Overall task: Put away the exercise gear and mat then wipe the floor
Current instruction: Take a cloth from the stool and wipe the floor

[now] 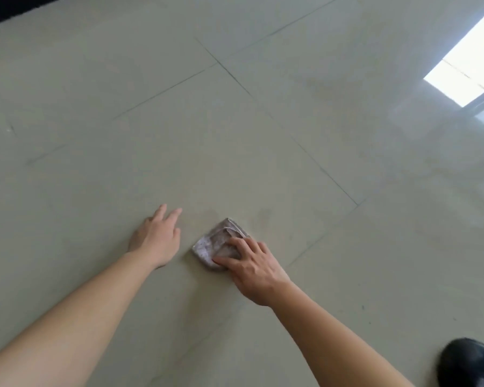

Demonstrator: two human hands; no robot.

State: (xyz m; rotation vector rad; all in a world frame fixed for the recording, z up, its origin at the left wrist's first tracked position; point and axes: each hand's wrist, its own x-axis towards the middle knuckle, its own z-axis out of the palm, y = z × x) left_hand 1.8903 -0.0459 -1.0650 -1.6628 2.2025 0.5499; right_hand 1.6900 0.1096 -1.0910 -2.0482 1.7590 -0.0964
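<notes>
A small folded grey-white cloth (pixel 215 241) lies flat on the pale tiled floor (pixel 235 135). My right hand (pixel 252 269) presses down on the cloth's near right part, fingers spread over it. My left hand (pixel 157 238) rests palm-down on the bare tile just left of the cloth, fingers apart and holding nothing. No exercise gear or mat is in view.
A black shoe (pixel 470 361) shows at the bottom right corner. A dark edge (pixel 9 7) runs along the top left. Bright window light reflects off the floor at the upper right (pixel 470 60). Grout lines cross the tiles.
</notes>
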